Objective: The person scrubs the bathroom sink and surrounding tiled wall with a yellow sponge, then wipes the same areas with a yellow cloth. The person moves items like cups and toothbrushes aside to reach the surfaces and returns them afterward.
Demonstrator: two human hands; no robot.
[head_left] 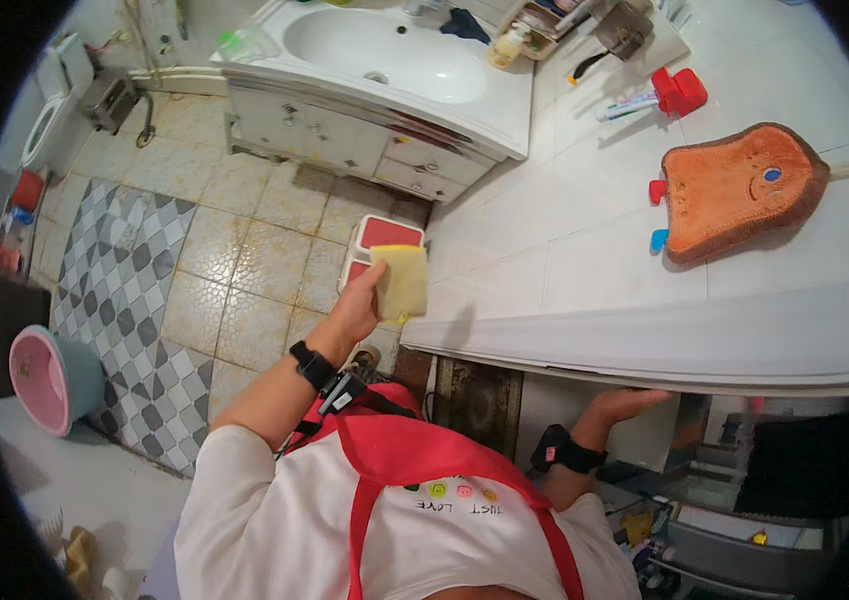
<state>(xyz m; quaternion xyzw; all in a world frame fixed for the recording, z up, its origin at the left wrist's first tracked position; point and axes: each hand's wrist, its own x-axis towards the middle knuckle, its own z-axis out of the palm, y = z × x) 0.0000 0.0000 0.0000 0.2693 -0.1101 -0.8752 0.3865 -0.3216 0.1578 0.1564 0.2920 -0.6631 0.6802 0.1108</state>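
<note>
Nearest, the right hand [630, 402], fingers extended, apparently holding nothing, is right of a red-topped white step stool [392, 232], beside smooth white wall edging [645, 345]. The left hand [357, 305] pinches a rectangular yellow cloth [403, 285] over the stool; gripping firmly should keep it flat. Beyond stands a white washbasin cabinet [320, 135].

We tagged a household bathroom: white sink [435, 68] set in a vanity cabinet [330, 140] at upper centre, red wall holder [683, 92] and hanging orange towel [730, 190] at upper right, tiled floor [265, 255] at left.
</note>
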